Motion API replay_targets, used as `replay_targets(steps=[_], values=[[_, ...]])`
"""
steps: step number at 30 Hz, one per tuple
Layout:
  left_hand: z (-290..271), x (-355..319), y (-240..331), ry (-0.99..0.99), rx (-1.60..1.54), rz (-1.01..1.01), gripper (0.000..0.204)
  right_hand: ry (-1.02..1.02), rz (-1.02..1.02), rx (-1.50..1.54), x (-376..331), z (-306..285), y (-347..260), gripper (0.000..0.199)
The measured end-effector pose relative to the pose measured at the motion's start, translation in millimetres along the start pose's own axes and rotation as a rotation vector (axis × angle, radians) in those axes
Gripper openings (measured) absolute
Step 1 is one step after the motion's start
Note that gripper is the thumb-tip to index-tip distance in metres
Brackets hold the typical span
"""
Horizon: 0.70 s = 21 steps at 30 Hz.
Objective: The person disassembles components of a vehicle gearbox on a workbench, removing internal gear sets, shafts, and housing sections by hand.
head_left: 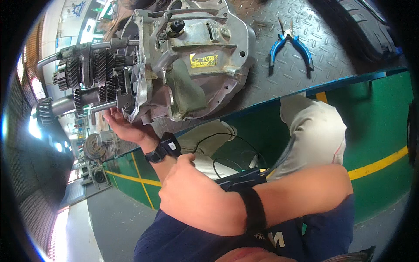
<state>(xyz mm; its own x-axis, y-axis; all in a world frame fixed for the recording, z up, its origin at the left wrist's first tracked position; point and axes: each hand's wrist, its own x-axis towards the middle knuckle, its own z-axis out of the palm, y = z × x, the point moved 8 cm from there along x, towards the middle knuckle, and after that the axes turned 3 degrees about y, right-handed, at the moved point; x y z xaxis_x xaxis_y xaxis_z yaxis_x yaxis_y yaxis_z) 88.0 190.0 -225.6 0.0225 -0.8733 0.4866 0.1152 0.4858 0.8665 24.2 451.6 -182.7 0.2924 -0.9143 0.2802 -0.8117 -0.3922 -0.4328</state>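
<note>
Left hand (124,124): palm turned up, fingers loosely curled and slightly spread, the fingertips touching the underside of the gearbox (148,65) where the thin shaft (104,106) meets the plate; nothing is pinched. A black watch (162,150) sits on this wrist.

Right hand (185,187): laid on the left forearm just behind the watch; the fingers wrap out of sight, so whether they are spread or pressed together cannot be told. A black band (253,209) circles the right forearm.

Gearbox: lies on its side on the steel tread-plate bench (270,65), just above the left fingers. Its long axis runs left to right across the view. The bare gear shafts (83,65) point left, overhanging the bench edge; the bell-shaped aluminium housing (209,52) faces right. Two gear stacks lie one above the other, the lower ending in a large dark gear (43,111) at far left. A yellow tag (204,60) is fixed to the housing.

Surroundings: blue-handled pliers (290,46) lie on the bench, well apart from both hands, to the right of the housing. A tyre (362,22) fills the upper right corner. Below the bench, a green floor (379,122) with a yellow line (377,165), and the person's light trousers (314,131).
</note>
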Motion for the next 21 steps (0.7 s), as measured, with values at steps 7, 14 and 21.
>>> replay_targets(steps=[7, 14, 21], values=[[1, 9, 1, -0.022, -0.117, 0.092, 0.062, 0.006, 0.047, 0.078, -11, -3, 24, 0.012], [-2, 6, -5, 0.033, -0.172, 0.056, 0.063, 0.06, 0.052, 0.102, -15, 8, 34, 0.01], [0, 3, -1, -0.058, -0.03, 0.124, 0.064, 0.112, 0.052, 0.003, 3, 18, 34, 0.009]])
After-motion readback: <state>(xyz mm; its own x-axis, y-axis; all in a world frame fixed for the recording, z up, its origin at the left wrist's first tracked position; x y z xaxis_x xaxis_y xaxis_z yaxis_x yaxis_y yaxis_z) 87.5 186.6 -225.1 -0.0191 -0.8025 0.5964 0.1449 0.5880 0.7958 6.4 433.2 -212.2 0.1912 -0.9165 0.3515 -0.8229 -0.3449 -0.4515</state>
